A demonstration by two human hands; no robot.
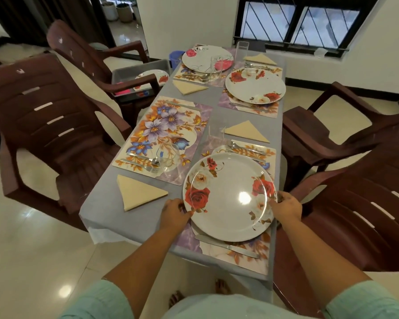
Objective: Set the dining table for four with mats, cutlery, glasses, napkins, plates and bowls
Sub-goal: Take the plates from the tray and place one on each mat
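- Glass bowl (pixel 234 195), clear, sits on the near-right plate (pixel 226 217); both hands hold its rim.
- Left hand (pixel 174 214) pinches the bowl's left rim, fingers curled at the plate's left edge.
- Right hand (pixel 287 208) pinches the bowl's right rim, fingers curled over it.
- That plate, with red roses, lies on the mat (pixel 247 256) at the table's (pixel 106 210) near-right corner; a knife (pixel 228 246) lies on the mat just nearer than the plate, and a spoon and fork (pixel 245 149) lie on its far edge.
- Near-left mat (pixel 161 134) has no plate; it carries cutlery (pixel 143 163) and a glass (pixel 168 157) at its near edge.
- Folded napkin (pixel 137 192) lies on the cloth near the table's near-left corner; another napkin (pixel 247 131) lies beyond the near-right mat, beside a second glass (pixel 217 134).
- Far-right plate (pixel 255 86) and far-left plate (pixel 207 58) rest on their mats at the far end, with napkins and glasses beside them.
- Brown chairs (pixel 46 116) stand along both long edges.
- Grey tub (pixel 143 67) on the far-left chair holds one more plate.
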